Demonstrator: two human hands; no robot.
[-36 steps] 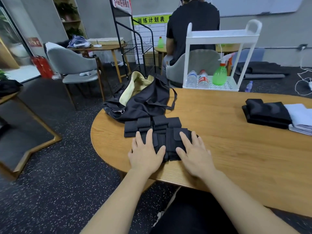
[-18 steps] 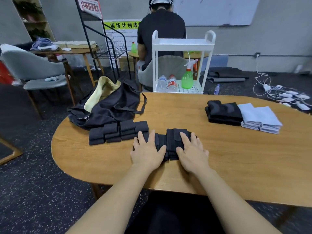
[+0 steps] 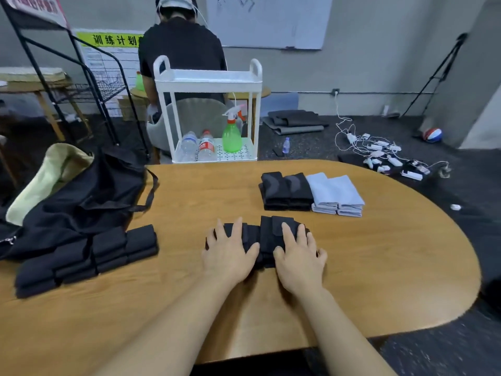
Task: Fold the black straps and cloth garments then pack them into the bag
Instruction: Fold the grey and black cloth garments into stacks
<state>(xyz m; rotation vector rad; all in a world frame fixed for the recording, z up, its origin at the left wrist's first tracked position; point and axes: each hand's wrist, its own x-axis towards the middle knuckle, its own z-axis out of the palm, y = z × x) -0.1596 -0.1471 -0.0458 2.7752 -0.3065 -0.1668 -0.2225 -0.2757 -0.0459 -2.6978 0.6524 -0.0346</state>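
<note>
Hands both lie flat on a bundle of black straps near the surface's front edge: left hand and right hand have fingers spread and nearly straight, pressing down rather than gripping. Already folded straps sit in a row toward the left edge, touching the open black bag. Folded dark cloths and pale cloths sit side by side toward the far right. Risk, as judged: the thick bundle springs open once pressure comes off, since nothing pins the top flap. Bundle also lies close to the front edge; a careless pull could drag it off. Bag mouth looks slumped, so stacks may topple going in.
</note>
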